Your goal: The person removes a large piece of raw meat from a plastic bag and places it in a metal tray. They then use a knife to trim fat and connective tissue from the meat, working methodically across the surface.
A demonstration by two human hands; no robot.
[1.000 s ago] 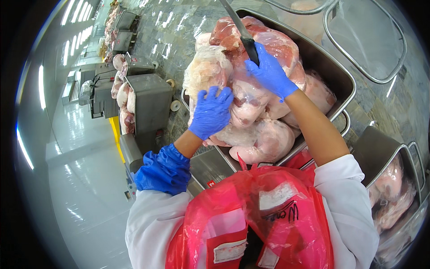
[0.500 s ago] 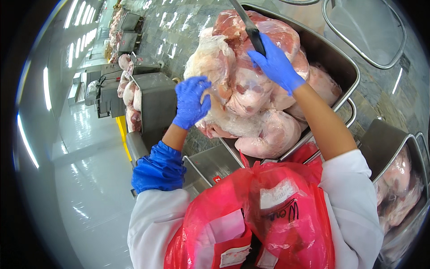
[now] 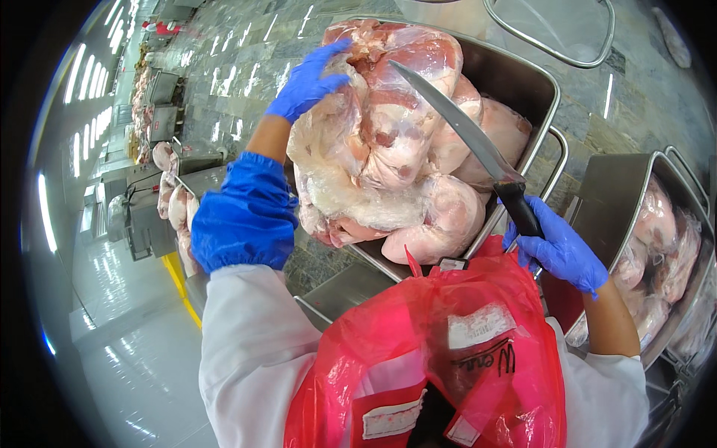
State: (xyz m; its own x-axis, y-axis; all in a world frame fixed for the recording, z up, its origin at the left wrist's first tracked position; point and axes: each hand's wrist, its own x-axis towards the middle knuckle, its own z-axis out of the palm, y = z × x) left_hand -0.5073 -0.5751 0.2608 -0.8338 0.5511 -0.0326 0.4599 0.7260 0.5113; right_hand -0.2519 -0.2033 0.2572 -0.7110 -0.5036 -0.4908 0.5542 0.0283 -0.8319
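Observation:
In my right hand (image 3: 556, 243), blue-gloved, is a long curved butcher knife (image 3: 467, 127) held by its black handle. Its blade slants up and to the left, across the front of the meat pile as seen from here. My left hand (image 3: 310, 81), also gloved in blue, is open, with fingers spread at the upper left edge of a large raw cut of meat (image 3: 407, 67). Below its fingers hangs pale fat or membrane (image 3: 328, 160). More big skin-on pieces (image 3: 441, 220) fill the steel tub (image 3: 551, 97) under it.
A second steel bin (image 3: 609, 190) holding plastic-wrapped meat stands at the right. Tubular metal handles (image 3: 571, 61) show at the far right. At the left are more steel bins (image 3: 202, 179) of meat and a yellow rail (image 3: 179, 284). The tiled floor (image 3: 246, 97) looks wet.
My right hand has drawn back and down to the right with the knife, whose blade now shows at length. My left hand has moved forward to the top left of the meat.

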